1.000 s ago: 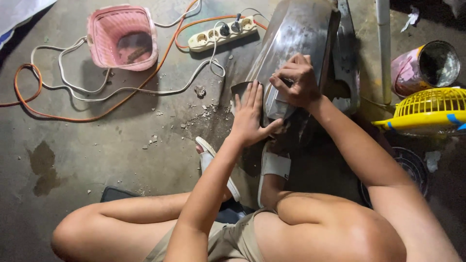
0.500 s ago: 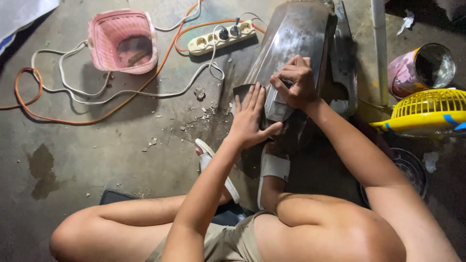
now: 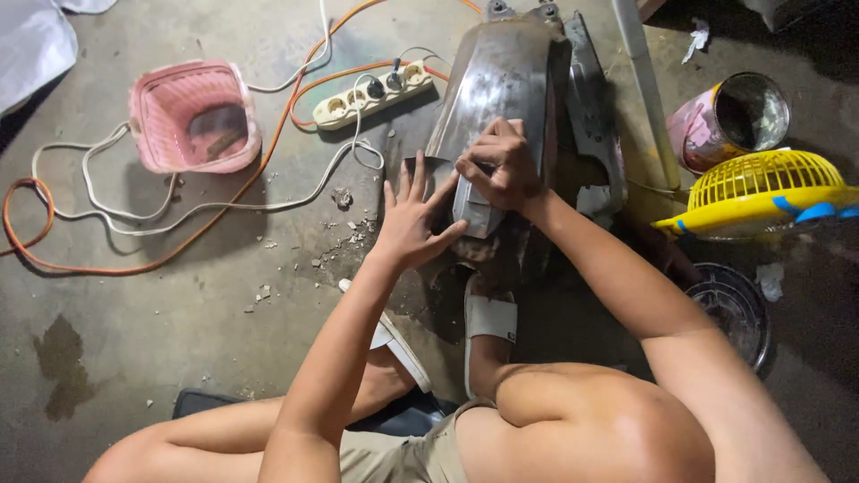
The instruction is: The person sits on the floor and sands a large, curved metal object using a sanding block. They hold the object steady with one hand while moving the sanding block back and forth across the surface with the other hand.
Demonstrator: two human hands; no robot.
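While I look down through the head view, my left hand [image 3: 413, 222] lies flat with fingers spread on the lower edge of the grey metal fender [image 3: 501, 98], bracing it against the concrete floor [image 3: 179, 313] so it cannot slide. My right hand [image 3: 501, 165] is curled, fingers pressed down on a grey sanding pad [image 3: 474, 213] against the metal. A pink basket [image 3: 192, 116] and a white power strip [image 3: 371, 94] sit well apart to the left, and a yellow fan [image 3: 761, 192] to the right.
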